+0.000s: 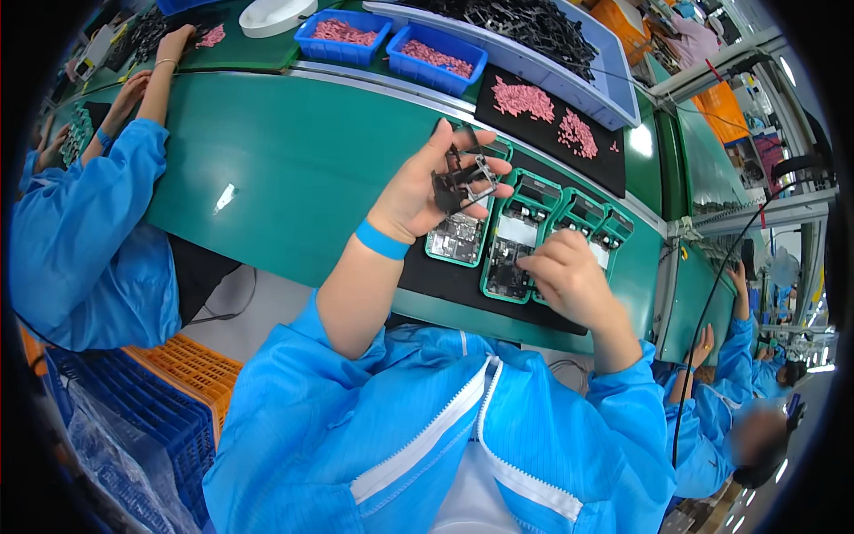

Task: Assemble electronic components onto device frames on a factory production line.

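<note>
Four green plastic trays (506, 299) can be counted in a row, each with a dark, flat circuit board (457, 238) in it. The left hand (427, 187) is up over the first tray, its fingers spread and bent around thin black and silver frame pieces (455, 185); how many there are, I can't tell. The right hand (569, 271) has its fingers bent together, with the tips down at the second tray's board. I can't tell if they pinch anything.

The left hand hides part of the first tray, and the right hand covers some of the second and third.

Past the trays are two small blue plastic bins (342, 55), both full of little pink pieces (436, 58). One big pale blue-gray bin (616, 111) is heaped with black parts (525, 27). Two more pink piles lie on a black mat (600, 173) in front of it. One round white thing (274, 18) is at the top.

The counter (267, 160) is green and smooth, and another black mat (429, 283) lies under the trays. Blue (133, 418) and orange crates (187, 369) stand on the left. People in blue jackets sit on both sides.
</note>
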{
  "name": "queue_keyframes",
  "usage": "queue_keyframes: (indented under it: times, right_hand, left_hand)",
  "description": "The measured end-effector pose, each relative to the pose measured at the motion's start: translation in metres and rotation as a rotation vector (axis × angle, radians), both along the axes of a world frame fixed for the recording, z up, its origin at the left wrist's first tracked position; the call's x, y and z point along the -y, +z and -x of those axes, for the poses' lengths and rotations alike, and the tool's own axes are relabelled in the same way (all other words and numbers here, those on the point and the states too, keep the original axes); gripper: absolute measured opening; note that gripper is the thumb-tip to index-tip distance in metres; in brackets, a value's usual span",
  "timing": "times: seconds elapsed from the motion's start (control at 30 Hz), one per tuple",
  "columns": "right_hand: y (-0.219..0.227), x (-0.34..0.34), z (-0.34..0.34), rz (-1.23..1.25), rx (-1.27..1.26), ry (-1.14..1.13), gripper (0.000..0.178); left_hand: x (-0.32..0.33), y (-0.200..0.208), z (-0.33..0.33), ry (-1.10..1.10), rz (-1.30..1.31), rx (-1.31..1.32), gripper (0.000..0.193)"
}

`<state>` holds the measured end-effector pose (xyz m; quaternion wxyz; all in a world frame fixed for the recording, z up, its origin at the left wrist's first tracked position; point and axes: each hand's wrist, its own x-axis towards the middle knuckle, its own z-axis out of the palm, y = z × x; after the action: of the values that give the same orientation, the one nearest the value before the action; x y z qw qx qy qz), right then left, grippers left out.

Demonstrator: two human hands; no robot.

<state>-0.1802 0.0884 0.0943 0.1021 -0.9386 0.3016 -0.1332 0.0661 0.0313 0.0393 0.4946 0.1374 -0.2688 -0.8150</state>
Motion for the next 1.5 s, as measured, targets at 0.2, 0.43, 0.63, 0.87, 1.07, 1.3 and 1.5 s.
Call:
queue_keyframes:
  times: [0.2, 0.43, 0.63, 0.87, 1.07, 1.3, 1.5]
  right_hand:
    - [-0.026, -0.017, 0.001, 0.030, 0.055, -0.036, 0.026]
    - [-0.034, -0.024, 0.003, 0.053, 0.094, -0.097, 0.029]
    - [-0.037, -0.027, -0.004, 0.093, 0.083, -0.121, 0.028]
    - [-0.046, -0.036, -0.006, 0.196, 0.075, -0.170, 0.024]
    - [-0.021, -0.018, -0.027, 0.197, 0.320, -0.252, 0.032]
    - [0.003, 0.013, -0.080, 0.176, 0.399, -0.308, 0.029]
    - [-0.007, 0.023, -0.091, 0.168, 0.382, -0.415, 0.023]
  left_hand:
    - [-0.004, 0.002, 0.000, 0.016, 0.021, 0.016, 0.071]
    - [-0.003, 0.001, 0.004, 0.011, 0.022, 0.037, 0.071]
    - [-0.002, -0.001, 0.004, -0.002, 0.015, 0.024, 0.072]
    - [-0.003, -0.001, 0.006, -0.046, 0.011, -0.020, 0.083]
    - [-0.006, -0.003, 0.011, -0.081, -0.006, -0.089, 0.088]
    - [-0.008, -0.004, 0.016, -0.041, 0.067, -0.109, 0.092]
    - [-0.011, -0.005, 0.021, 0.036, 0.163, 0.005, 0.091]
